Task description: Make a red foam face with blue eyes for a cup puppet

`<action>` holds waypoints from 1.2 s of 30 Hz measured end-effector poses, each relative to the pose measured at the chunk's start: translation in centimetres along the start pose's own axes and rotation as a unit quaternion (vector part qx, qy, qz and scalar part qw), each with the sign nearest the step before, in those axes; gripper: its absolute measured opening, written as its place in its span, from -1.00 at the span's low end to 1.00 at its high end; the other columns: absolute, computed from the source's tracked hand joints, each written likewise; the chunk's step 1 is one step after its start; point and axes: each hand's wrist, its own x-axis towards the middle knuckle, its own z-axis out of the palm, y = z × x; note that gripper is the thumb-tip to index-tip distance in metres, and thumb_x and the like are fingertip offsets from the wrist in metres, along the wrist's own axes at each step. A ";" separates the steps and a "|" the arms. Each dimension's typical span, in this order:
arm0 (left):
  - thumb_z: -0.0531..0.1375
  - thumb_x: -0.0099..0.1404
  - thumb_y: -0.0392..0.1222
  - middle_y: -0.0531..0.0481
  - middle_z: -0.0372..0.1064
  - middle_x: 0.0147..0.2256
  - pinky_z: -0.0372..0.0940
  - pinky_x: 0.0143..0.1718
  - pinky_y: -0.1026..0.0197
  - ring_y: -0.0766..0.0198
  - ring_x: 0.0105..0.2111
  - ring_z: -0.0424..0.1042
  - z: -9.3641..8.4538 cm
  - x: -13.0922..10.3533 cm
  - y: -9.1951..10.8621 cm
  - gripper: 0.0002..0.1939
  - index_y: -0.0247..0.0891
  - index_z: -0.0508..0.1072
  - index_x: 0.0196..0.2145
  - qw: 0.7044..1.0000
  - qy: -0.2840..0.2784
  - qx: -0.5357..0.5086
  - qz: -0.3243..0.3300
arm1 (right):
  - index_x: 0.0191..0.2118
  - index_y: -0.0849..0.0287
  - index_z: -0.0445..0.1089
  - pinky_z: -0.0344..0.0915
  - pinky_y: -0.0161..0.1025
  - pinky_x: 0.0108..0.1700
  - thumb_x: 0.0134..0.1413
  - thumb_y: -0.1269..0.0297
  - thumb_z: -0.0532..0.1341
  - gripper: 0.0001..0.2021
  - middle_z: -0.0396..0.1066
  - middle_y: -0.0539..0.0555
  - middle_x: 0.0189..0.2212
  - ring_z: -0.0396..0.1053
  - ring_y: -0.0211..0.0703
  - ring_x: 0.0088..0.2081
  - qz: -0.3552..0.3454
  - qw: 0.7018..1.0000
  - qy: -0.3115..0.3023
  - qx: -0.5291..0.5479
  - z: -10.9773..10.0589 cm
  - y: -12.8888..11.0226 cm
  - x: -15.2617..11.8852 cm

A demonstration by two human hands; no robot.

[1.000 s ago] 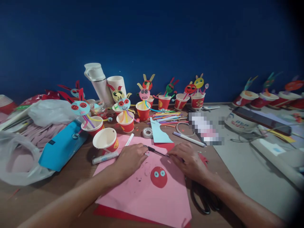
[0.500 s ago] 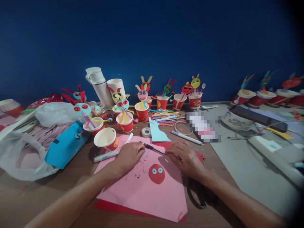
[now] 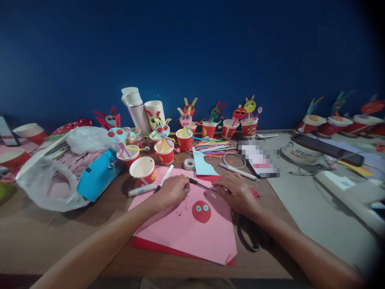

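Observation:
My left hand (image 3: 174, 190) is closed over the upper part of a pink paper sheet (image 3: 207, 241). At its fingertips is the dark end of a slim black pen (image 3: 202, 184). The pen's other end runs into the curled fingers of my right hand (image 3: 236, 193). My right thumb is mostly hidden. Below the pen, a red paper disc (image 3: 201, 211) with two pale blue ring eyes lies on the pink sheet. A white marker with a black tip (image 3: 165, 176) is beside my left hand. Black-handled scissors (image 3: 251, 237) lie under my right wrist.
A paper cup (image 3: 142, 169) and a capped marker (image 3: 142, 190) are left of the sheet. Behind are a tape roll (image 3: 189, 163), blue paper (image 3: 204, 162), coloured sticks (image 3: 215, 147) and several cups with paper figures (image 3: 164, 150). A plastic bag (image 3: 45, 188) lies left, a phone (image 3: 258, 160) right.
The view has shifted a little, so the left-side things appear further right. Both hands and the pen keep nearly the same arrangement. The disc stays on the sheet.

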 end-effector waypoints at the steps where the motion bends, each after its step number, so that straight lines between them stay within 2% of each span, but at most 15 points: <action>1: 0.06 0.10 -0.30 0.00 0.39 -0.44 0.12 -0.46 0.27 0.26 -0.44 0.34 -0.4 0.0 -0.2 -0.88 -0.26 0.38 -0.52 1.000 -0.002 -0.005 -0.003 | -0.33 0.14 0.42 0.17 -0.14 -0.20 0.14 0.33 0.16 -0.90 0.45 0.06 -0.42 0.35 -0.12 -0.31 -0.002 1.000 0.005 -0.001 0.0 0.0 0.0; 7: 0.05 0.11 -0.24 0.01 0.40 -0.47 0.16 -0.45 0.28 0.28 -0.46 0.36 -2.8 -0.6 -2.8 -0.83 -0.30 0.41 -0.50 0.999 0.002 -0.032 -0.036 | -0.32 0.13 0.41 0.16 -0.14 -0.19 0.13 0.37 0.15 -0.91 0.44 0.05 -0.41 0.34 -0.13 -0.32 -0.013 1.000 0.017 0.008 0.2 0.1 -0.3; 12: 0.08 0.10 -0.25 0.00 0.39 -0.48 0.15 -0.46 0.29 0.29 -0.46 0.35 -1.6 -0.8 -3.4 -0.86 -0.30 0.41 -0.50 0.999 -0.018 -0.032 -0.030 | -0.32 0.14 0.41 0.14 -0.14 -0.18 0.13 0.39 0.15 -0.90 0.45 0.06 -0.41 0.34 -0.14 -0.32 -0.011 1.000 0.008 0.014 0.2 0.0 -0.4; 19: 0.08 0.15 -0.21 -0.01 0.38 -0.39 0.14 -0.42 0.26 0.25 -0.42 0.32 -0.7 -0.9 -2.6 -0.88 -0.27 0.38 -0.37 1.000 0.000 0.010 -0.009 | -0.31 0.15 0.42 0.12 -0.15 -0.16 0.14 0.39 0.14 -0.89 0.44 0.06 -0.39 0.34 -0.15 -0.30 -0.009 1.000 0.000 0.023 -0.1 -0.3 -0.2; 24: 0.05 0.13 -0.30 -0.02 0.38 -0.40 0.10 -0.42 0.24 0.23 -0.40 0.32 0.0 -0.8 -3.1 -0.90 -0.24 0.36 -0.47 0.999 0.008 0.043 -0.010 | -0.31 0.16 0.41 0.12 -0.16 -0.18 0.15 0.41 0.13 -0.88 0.44 0.04 -0.42 0.34 -0.17 -0.32 -0.018 0.999 -0.005 0.026 -0.3 -0.5 -0.1; 29: 0.02 0.20 -0.25 -0.02 0.36 -0.42 0.09 -0.45 0.24 0.24 -0.44 0.32 0.3 -1.6 -2.2 -0.85 -0.24 0.34 -0.48 0.998 0.023 0.054 -0.004 | -0.30 0.17 0.41 0.11 -0.16 -0.18 0.15 0.40 0.13 -0.89 0.44 0.04 -0.40 0.34 -0.17 -0.32 -0.020 1.000 -0.006 0.021 -0.4 -0.5 -0.2; 31: 0.03 0.21 -0.24 -0.01 0.37 -0.41 0.13 -0.42 0.25 0.25 -0.42 0.33 -0.6 -2.5 -1.4 -0.86 -0.24 0.35 -0.45 0.998 0.032 0.049 0.003 | -0.30 0.17 0.41 0.11 -0.17 -0.18 0.16 0.39 0.13 -0.89 0.45 0.04 -0.39 0.34 -0.17 -0.32 -0.018 0.999 -0.008 0.025 -0.4 -0.5 -0.2; 33: 0.03 0.22 -0.23 0.02 0.38 -0.38 0.17 -0.37 0.27 0.27 -0.38 0.34 -2.5 -3.7 -0.8 -0.86 -0.23 0.36 -0.42 0.998 0.050 0.043 0.011 | -0.30 0.16 0.41 0.12 -0.17 -0.19 0.15 0.38 0.14 -0.90 0.44 0.04 -0.40 0.34 -0.17 -0.32 -0.012 0.999 -0.007 0.032 -0.4 -0.5 -0.3; 35: 0.01 0.25 -0.21 0.05 0.37 -0.38 0.18 -0.34 0.28 0.30 -0.37 0.34 -5.7 -5.1 -0.6 -0.83 -0.22 0.36 -0.42 0.995 0.086 0.042 0.011 | -0.30 0.15 0.41 0.12 -0.17 -0.19 0.15 0.36 0.15 -0.91 0.44 0.03 -0.40 0.33 -0.17 -0.33 -0.010 0.999 -0.001 0.041 -0.3 -0.5 -0.3; 36: 0.01 0.25 -0.19 0.06 0.37 -0.39 0.19 -0.34 0.28 0.31 -0.39 0.33 -7.6 -5.8 -0.8 -0.82 -0.22 0.37 -0.42 0.991 0.132 0.024 0.013 | -0.30 0.14 0.41 0.13 -0.16 -0.18 0.15 0.35 0.15 -0.91 0.44 0.03 -0.40 0.33 -0.17 -0.33 -0.011 0.999 0.001 0.047 -0.3 -0.5 -0.3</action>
